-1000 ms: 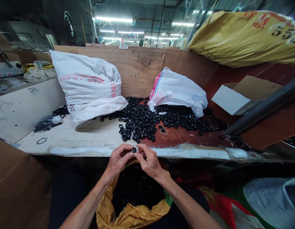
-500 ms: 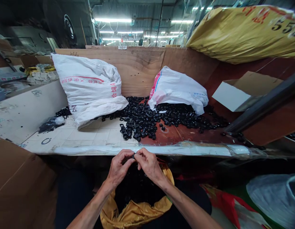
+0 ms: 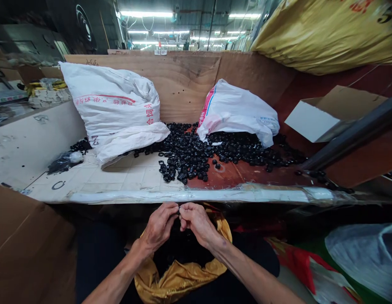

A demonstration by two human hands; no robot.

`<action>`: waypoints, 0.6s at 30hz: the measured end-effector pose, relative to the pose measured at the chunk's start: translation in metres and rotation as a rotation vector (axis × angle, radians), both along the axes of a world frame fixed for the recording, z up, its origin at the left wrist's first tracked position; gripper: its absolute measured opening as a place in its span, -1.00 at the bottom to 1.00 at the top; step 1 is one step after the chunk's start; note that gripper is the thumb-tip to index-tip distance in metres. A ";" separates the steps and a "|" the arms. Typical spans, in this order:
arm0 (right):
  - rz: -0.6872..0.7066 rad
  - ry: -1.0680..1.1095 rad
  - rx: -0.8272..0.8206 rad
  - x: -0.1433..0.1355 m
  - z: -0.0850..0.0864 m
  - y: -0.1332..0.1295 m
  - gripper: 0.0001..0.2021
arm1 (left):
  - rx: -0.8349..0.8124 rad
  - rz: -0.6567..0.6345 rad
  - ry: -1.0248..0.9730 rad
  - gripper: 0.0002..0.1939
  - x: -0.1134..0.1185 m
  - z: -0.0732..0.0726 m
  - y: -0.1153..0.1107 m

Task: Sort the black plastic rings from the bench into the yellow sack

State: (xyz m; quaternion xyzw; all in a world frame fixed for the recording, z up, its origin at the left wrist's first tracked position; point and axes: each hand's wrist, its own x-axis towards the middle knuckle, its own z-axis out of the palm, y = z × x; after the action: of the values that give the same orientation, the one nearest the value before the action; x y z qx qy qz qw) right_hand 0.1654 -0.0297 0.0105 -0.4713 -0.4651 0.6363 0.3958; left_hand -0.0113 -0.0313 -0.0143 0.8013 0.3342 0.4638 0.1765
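My left hand (image 3: 160, 224) and my right hand (image 3: 196, 221) meet fingertip to fingertip just below the table's front edge. Both are closed in a pinch around something small and dark, mostly hidden between the fingers. Under them a yellow sack (image 3: 180, 282) lies open, with dark contents that are hard to make out. Beyond the edge, small black parts (image 3: 189, 160) are heaped on the table (image 3: 129, 175).
Two white sacks, one at left (image 3: 116, 105) and one at right (image 3: 238, 112), lie on the table by the wooden back board (image 3: 186, 80). A white box (image 3: 311, 120) and a dark bar (image 3: 351, 135) are at right. A yellow bag (image 3: 329, 33) hangs over the upper right.
The fingers of both hands have drawn in more tightly, and the small dark piece shows less between them. The camera view has shifted slightly.
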 end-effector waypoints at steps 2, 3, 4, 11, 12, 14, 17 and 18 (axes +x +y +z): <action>0.021 -0.214 0.152 0.006 0.002 0.007 -0.79 | -0.057 -0.029 0.086 -0.82 -0.007 0.014 0.008; -0.014 -0.359 0.295 0.008 0.004 0.014 -0.81 | -0.104 0.009 0.112 -0.86 -0.009 0.022 0.015; -0.084 -0.507 0.456 0.011 0.005 0.023 -0.85 | -0.154 0.100 0.119 -0.87 -0.011 0.030 0.024; -0.180 -1.000 0.855 0.003 -0.003 0.096 -0.83 | -0.193 0.499 0.291 -0.77 0.001 0.037 0.098; -0.170 -1.000 0.859 0.003 -0.006 0.101 -0.84 | -0.200 0.504 0.296 -0.79 0.002 0.035 0.103; -0.177 -0.943 0.870 0.006 -0.011 0.106 -0.87 | -0.247 0.498 0.256 -0.81 0.002 0.030 0.106; -0.178 -0.823 0.872 0.015 -0.015 0.107 -0.88 | -0.302 0.438 0.188 -0.83 -0.005 0.027 0.100; -0.168 -0.800 0.872 0.018 -0.015 0.106 -0.88 | -0.296 0.411 0.177 -0.82 -0.007 0.027 0.097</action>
State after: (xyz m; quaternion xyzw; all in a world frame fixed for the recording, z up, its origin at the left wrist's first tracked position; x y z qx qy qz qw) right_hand 0.1829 0.0764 -0.0046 -0.5037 -0.7575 0.1265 0.3957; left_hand -0.0186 0.0658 0.0129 0.7196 0.5681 0.3641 0.1641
